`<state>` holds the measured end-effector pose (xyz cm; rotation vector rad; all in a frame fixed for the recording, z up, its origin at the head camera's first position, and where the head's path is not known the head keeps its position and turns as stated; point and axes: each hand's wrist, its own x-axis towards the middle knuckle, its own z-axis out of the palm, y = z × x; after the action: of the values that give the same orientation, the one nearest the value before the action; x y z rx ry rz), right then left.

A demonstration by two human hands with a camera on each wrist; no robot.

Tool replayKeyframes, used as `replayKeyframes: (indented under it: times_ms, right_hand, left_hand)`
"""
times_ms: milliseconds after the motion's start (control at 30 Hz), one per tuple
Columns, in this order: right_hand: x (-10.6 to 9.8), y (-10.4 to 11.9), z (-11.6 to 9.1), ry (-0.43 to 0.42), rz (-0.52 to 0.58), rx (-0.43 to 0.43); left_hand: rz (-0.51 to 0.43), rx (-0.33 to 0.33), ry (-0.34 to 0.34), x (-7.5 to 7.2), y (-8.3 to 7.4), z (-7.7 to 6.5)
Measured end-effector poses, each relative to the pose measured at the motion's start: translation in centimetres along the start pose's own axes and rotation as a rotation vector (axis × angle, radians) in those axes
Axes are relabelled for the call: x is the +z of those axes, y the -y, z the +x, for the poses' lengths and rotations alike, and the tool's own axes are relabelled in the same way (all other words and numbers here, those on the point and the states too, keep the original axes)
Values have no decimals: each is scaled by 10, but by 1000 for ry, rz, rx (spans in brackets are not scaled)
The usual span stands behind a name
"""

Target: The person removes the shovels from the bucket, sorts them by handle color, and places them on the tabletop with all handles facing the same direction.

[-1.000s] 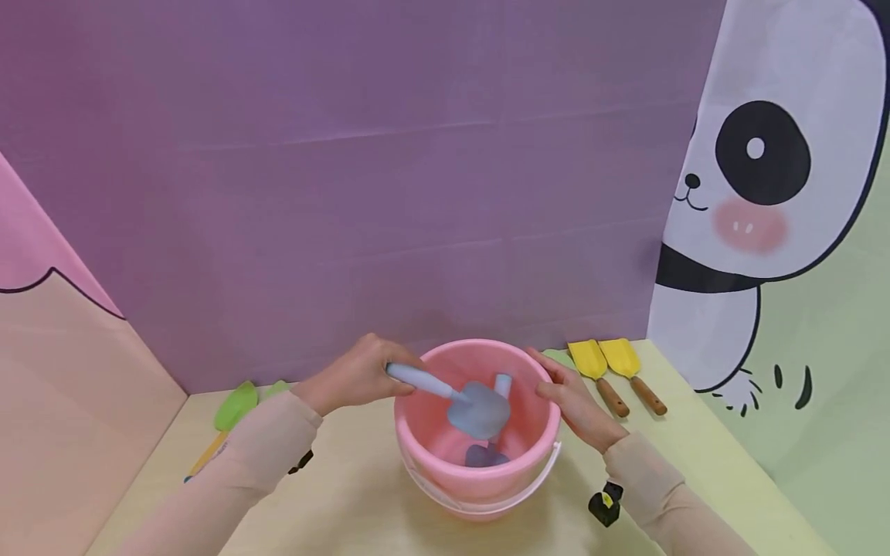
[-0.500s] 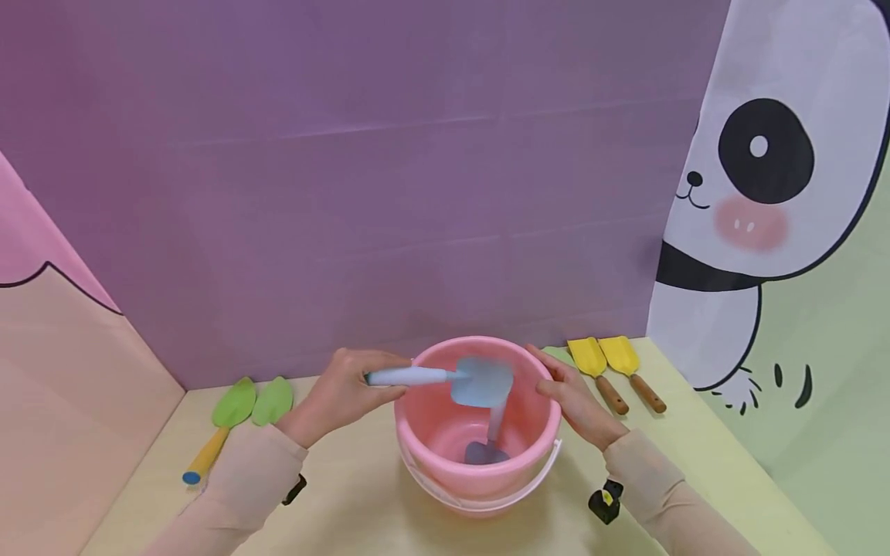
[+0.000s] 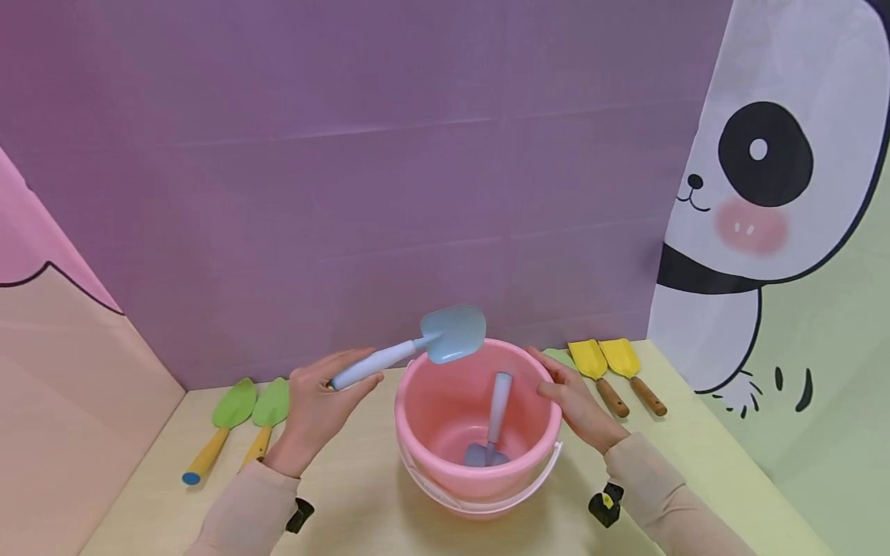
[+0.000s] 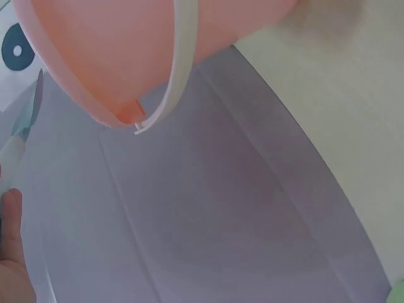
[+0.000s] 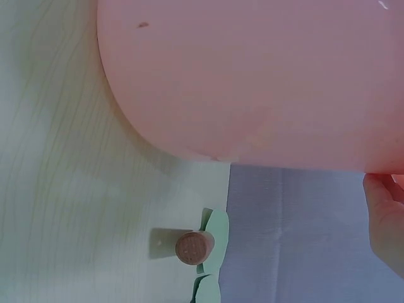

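My left hand (image 3: 316,401) pinches the white handle of a small light-blue shovel (image 3: 455,333), also partly seen at the edge of the left wrist view. Its blade is raised at the far left rim of a pink bucket (image 3: 452,483), overlapping that rim in the head view. With the thumb inside and the fingers outside, my right hand (image 3: 580,405) grips the bucket's right rim. Inside the bucket, a second light-blue shovel (image 3: 497,409) leans blade down, its handle up. The bucket's white carrying handle (image 4: 184,57) hangs down its near side.
Two green trowels with yellow handles, the nearer-left trowel (image 3: 235,403) in full view, lie on the pale wooden table (image 3: 368,494) at left. Two yellow shovels (image 3: 621,357) with wooden handles lie at right. Something green (image 3: 558,356) shows behind the bucket. A purple backdrop (image 3: 348,232) rises behind.
My left hand has drawn back left, lifting the light-blue shovel from over the bucket's opening up to its far left rim. The right hand and the bucket have stayed in place.
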<state>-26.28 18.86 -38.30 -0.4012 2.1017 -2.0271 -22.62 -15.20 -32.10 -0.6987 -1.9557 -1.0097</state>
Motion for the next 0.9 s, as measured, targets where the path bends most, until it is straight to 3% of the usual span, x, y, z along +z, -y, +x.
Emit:
replayKeyframes:
  times_ms: [133, 367, 500, 733, 900]
  right_hand:
    - [0, 1, 1, 2, 1, -5]
    - [0, -1, 1, 4, 1, 2]
    - [0, -2, 2, 1, -3, -3]
    - [2, -1, 3, -12, -3, -6]
    - [3, -1, 4, -19, -15, -12]
  left_hand:
    - [-11, -53, -41, -5, 4, -9]
    - [60, -80, -175, -7, 12, -25]
    - [68, -151, -235, -8, 18, -33]
    - [102, -178, -319, -8, 40, -50]
    - [129, -257, -358, -6, 58, -63]
